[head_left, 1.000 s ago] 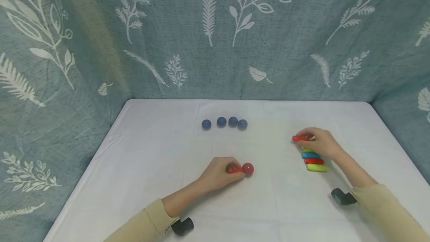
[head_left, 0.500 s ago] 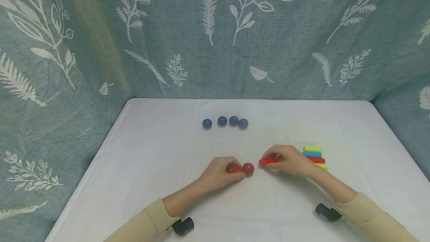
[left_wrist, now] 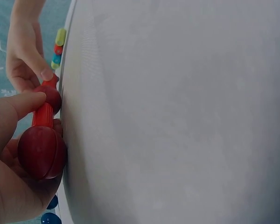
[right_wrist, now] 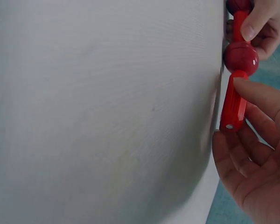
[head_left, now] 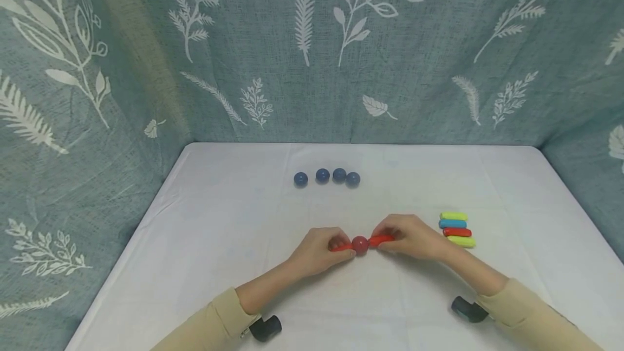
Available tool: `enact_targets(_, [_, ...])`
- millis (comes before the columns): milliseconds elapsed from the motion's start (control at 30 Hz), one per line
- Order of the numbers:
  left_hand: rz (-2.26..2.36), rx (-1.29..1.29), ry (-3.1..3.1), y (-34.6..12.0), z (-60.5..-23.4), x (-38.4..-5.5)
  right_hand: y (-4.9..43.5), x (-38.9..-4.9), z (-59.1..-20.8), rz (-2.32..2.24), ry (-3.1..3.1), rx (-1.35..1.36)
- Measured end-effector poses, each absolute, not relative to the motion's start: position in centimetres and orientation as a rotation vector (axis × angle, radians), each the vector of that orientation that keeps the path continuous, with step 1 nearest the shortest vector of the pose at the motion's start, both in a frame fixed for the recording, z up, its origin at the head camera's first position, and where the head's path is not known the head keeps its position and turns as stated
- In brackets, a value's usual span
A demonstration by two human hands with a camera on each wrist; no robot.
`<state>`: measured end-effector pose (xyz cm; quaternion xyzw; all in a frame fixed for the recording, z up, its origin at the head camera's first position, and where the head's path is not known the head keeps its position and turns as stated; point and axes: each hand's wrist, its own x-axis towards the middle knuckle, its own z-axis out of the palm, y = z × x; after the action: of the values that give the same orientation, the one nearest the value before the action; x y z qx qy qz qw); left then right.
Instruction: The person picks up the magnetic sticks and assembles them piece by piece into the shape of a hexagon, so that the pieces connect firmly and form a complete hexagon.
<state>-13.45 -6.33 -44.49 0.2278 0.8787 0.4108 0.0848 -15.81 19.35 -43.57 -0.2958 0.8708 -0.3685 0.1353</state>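
My left hand (head_left: 318,252) grips a red rod (left_wrist: 43,115) that has a red ball at each end. The far ball (head_left: 360,245) sits between my two hands. Most of the near ball (left_wrist: 41,153) shows in the left wrist view, cupped by the palm; from the head camera it is hidden. In my right hand (head_left: 414,238), thumb and fingers pinch a second red rod (right_wrist: 234,102). Its tip meets the far ball, roughly in line with the first rod; whether it is fixed there I cannot tell.
Several dark blue balls (head_left: 323,176) lie in a row toward the back of the white table (head_left: 234,205). To the right is a stack of short rods: yellow-green (head_left: 454,216), blue (head_left: 453,223), red (head_left: 457,232) and another yellow-green. A patterned teal cloth (head_left: 273,42) hangs behind.
My right hand has carried a red rod from the stack at the right leftward and nearer, bringing its tip to the red ball. My left hand has stayed in place.
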Motion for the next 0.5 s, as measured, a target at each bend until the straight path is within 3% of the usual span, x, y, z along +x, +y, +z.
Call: enact_targets(500, [1.025, 0.829, 2.832, -5.3, -43.8, -13.9, 17.8, -15.8, -43.5, -1.071, 2.53, -0.935])
